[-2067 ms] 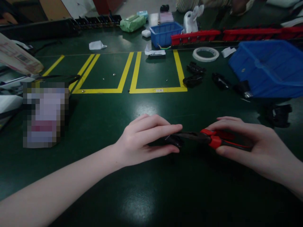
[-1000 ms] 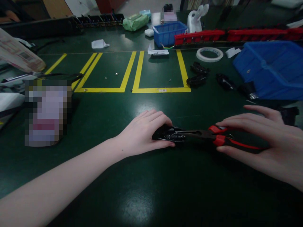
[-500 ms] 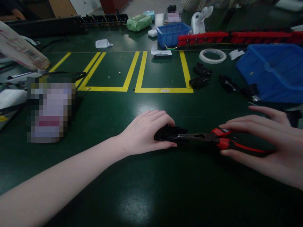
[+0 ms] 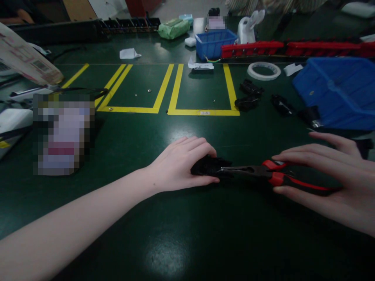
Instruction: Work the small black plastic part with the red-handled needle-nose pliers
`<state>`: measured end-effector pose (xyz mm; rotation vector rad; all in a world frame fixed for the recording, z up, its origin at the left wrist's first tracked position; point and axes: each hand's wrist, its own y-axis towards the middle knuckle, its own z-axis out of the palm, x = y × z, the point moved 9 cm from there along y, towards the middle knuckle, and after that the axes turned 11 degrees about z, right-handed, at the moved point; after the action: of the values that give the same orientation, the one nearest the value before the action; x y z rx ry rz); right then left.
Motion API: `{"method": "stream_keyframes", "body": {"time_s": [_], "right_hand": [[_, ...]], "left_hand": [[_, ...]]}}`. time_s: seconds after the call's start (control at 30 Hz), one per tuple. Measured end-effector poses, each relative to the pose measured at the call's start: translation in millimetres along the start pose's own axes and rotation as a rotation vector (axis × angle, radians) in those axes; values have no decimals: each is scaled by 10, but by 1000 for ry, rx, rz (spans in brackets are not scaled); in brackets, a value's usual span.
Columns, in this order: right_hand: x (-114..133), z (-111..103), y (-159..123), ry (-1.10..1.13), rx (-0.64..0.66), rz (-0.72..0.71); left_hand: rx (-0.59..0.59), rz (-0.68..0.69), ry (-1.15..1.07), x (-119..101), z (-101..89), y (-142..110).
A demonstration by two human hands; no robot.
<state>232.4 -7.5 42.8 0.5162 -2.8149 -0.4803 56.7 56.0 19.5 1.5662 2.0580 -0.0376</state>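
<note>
My left hand [image 4: 187, 164] is closed around a small black plastic part [image 4: 205, 166] at the middle of the green table [image 4: 131, 234]. Its fingers lie over the far side and the thumb presses along the near side. My right hand [image 4: 328, 171] grips long-nose pliers [image 4: 275, 171] with red and black handles. Their jaws point left and the tips reach into or onto the right end of the black part; the exact contact is too dark to make out.
Several similar black parts [image 4: 249, 102] lie beyond my right hand, beside a large blue bin [image 4: 336, 93]. A roll of tape [image 4: 263, 71], a small blue crate [image 4: 216, 43] and red strips [image 4: 252, 50] stand farther back. Yellow tape lines [image 4: 202, 112] mark the table. A blurred-out object [image 4: 64, 136] is at left.
Both hands, the black part and the pliers hold almost the same position. The view has shifted very slightly.
</note>
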Motion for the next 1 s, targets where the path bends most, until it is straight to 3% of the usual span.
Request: {"method": "stream_keyframes", "body": {"time_s": [0.73,1.0], "right_hand": [[-19,-54,-19,3,-25,8],[-11,-17,-15,-48,-19,-53]], "left_hand": [[-14,7,-19,2,-7,-18],[-12,55,27,-32,8,-3]]}}
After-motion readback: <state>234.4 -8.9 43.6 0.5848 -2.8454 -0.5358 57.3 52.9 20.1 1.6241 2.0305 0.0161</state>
